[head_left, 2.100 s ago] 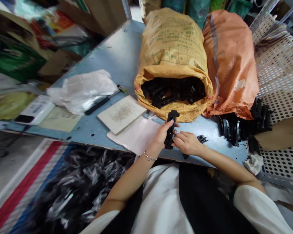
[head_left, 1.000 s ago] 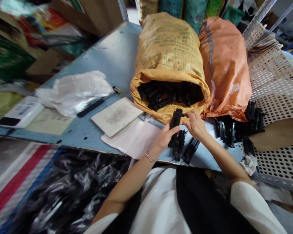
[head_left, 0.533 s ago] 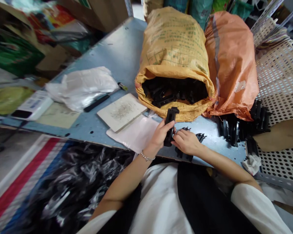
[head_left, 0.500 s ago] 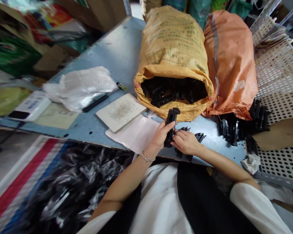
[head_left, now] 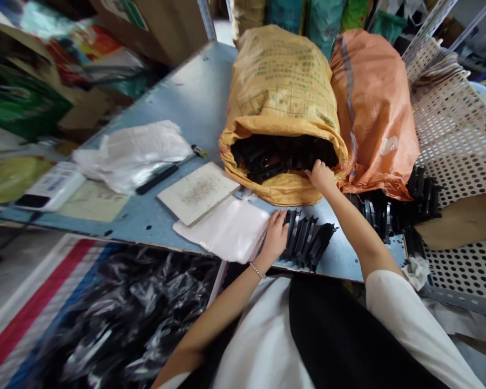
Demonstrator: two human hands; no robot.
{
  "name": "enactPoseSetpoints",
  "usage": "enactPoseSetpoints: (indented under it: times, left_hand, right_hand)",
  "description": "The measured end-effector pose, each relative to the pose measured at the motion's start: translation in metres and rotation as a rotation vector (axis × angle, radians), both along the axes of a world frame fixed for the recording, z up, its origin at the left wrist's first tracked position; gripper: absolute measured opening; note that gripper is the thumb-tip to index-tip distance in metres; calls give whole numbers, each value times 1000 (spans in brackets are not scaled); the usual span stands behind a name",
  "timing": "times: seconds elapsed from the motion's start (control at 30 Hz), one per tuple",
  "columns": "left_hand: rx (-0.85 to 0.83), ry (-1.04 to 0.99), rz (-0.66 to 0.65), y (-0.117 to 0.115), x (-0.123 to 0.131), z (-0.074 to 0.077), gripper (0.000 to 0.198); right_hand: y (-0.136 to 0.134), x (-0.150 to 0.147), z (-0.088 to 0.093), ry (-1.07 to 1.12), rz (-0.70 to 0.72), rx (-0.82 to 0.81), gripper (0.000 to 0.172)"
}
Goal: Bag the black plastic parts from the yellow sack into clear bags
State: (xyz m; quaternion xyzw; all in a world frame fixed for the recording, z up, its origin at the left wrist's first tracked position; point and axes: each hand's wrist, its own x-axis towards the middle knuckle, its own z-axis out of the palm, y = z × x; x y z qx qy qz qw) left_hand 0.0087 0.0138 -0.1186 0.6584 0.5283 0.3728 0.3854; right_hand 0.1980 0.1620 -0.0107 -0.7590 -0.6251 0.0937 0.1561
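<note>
My left hand (head_left: 275, 235) lies at the table's front edge with its fingers stretched flat against the left end of a short row of black plastic parts (head_left: 309, 246) standing on edge. It grips nothing. My right hand (head_left: 319, 174) reaches over the rolled rim into the mouth of the yellow woven sack (head_left: 285, 81). That sack lies on its side and is full of the same black parts (head_left: 275, 155). The fingertips dip among those parts and are hidden.
An orange sack (head_left: 375, 102) lies right of the yellow one, with more black parts (head_left: 392, 208) piled below it. White perforated panels (head_left: 457, 146) stand at the right. On the blue table (head_left: 186, 92) are a pink sheet (head_left: 227, 229), a board (head_left: 197, 192), a pen (head_left: 160, 177) and a crumpled plastic bag (head_left: 133, 151).
The long black part that both hands held upright is no longer in hand. The row on the table has grown. My right hand has gone up into the yellow sack and my left has dropped to the row.
</note>
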Motion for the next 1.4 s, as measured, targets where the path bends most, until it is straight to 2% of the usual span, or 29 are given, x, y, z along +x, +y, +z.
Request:
enactPoseSetpoints:
  times: [0.1, 0.17, 0.23, 0.3, 0.4, 0.43, 0.5, 0.57, 0.63, 0.7, 0.73, 0.8, 0.87, 0.93, 1.03, 1.1, 1.13, 1.2, 1.3, 1.4]
  left_hand:
    - [46, -22, 37, 1, -5, 11, 42]
    - [50, -119, 76, 5, -11, 22, 40]
    - [-39, -309, 89, 12, -12, 34, 40]
    - [-248, -618, 71, 21, -5, 49, 43]
    - [-637, -1066, -44, 33, 11, 72, 50]
    - [-718, -1141, -78, 35, 15, 79, 51]
    - [-765, -1182, -112, 35, 18, 89, 47]
    - [-725, -1200, -151, 32, 15, 96, 46]
    - [-689, -1251, -218, 29, 8, 98, 50]
    - [-668, -1300, -237, 28, 0, 99, 52]
    - [-657, -1306, -219, 28, -3, 99, 54]
    - [-613, -1271, -141, 27, -9, 101, 55]
    - [-549, -1174, -63, 24, -14, 104, 51]
    - [-518, -1064, -42, 18, -19, 108, 48]
    - [-585, -966, -117, 7, -21, 111, 50]
    - [-609, -935, -138, 0, -18, 110, 51]
    - [-595, -915, -132, -2, -16, 108, 50]
    - [-535, -864, -89, -4, -13, 104, 49]
    - [-502, -849, 4, 1, -15, 102, 49]
    - [-557, -919, 92, 7, -22, 108, 46]
  right_hand:
    - [8, 13, -1, 26, -23, -17, 32]
    - [-3, 21, 1, 84, -7, -2, 34]
    - [-30, 24, 4, 194, 74, 83, 38]
    - [-68, 19, 4, 278, 203, 230, 40]
    - [-133, -3, -3, 131, 439, 391, 40]
    - [-151, -11, -7, 60, 560, 424, 41]
    - [-176, -22, -13, -25, 758, 482, 45]
    - [-187, -27, -15, 19, 803, 514, 50]
    - [-189, -27, -15, 205, 692, 478, 49]
    - [-186, -27, -14, 453, 554, 367, 44]
    - [-184, -27, -13, 558, 526, 290, 43]
    - [-178, -28, -9, 653, 556, 161, 40]
    - [-167, -27, 0, 581, 579, 152, 40]
    - [-151, -25, 13, 389, 570, 243, 42]
    - [-123, -23, 29, 77, 645, 348, 44]
    - [-108, -24, 33, -8, 744, 339, 44]
    - [-104, -25, 32, 10, 769, 324, 45]
    - [-101, -30, 29, 148, 732, 275, 49]
    - [-115, -38, 23, 371, 652, 140, 55]
    - [-142, -46, 18, 261, 842, 112, 51]
